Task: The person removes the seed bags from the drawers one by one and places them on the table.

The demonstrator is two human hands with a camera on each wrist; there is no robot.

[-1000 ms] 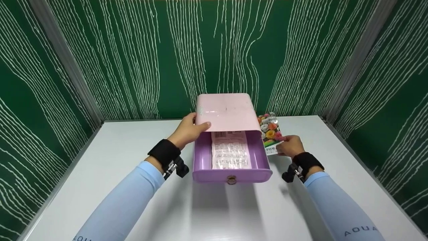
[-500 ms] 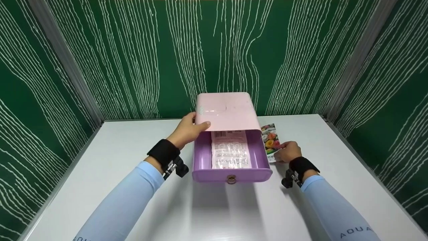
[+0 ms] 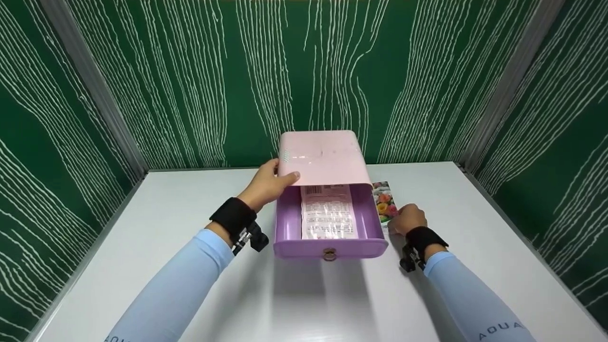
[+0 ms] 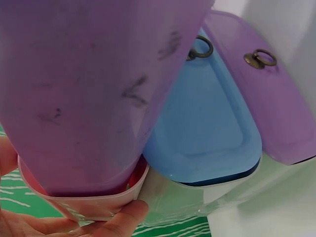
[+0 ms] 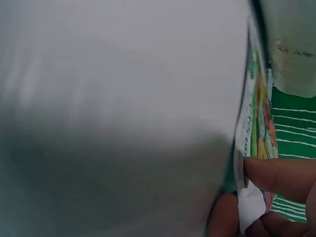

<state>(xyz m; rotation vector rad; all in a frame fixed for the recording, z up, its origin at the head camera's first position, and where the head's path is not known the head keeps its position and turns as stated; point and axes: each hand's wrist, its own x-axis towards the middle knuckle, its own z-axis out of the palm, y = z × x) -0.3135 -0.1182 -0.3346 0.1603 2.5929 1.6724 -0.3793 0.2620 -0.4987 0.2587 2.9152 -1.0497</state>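
Note:
A small drawer cabinet with a pink top stands mid-table. My left hand grips its left side, thumb on the top. The purple top drawer is pulled out, with a ring pull on its front. Inside lies a printed packet, barcode side up. To the right of the cabinet, my right hand pinches the lower end of a flower seed packet, whose left edge the cabinet hides. In the right wrist view, finger and thumb meet on the edge of this seed packet.
Below the top drawer, the left wrist view has a blue drawer and another purple drawer, both pushed in with ring pulls. The white table ends at green walls with white wavy lines.
My right hand has come nearer to me and a little left, drawing the seed packet down along the cabinet's right side. The left hand and the open drawer stay put.

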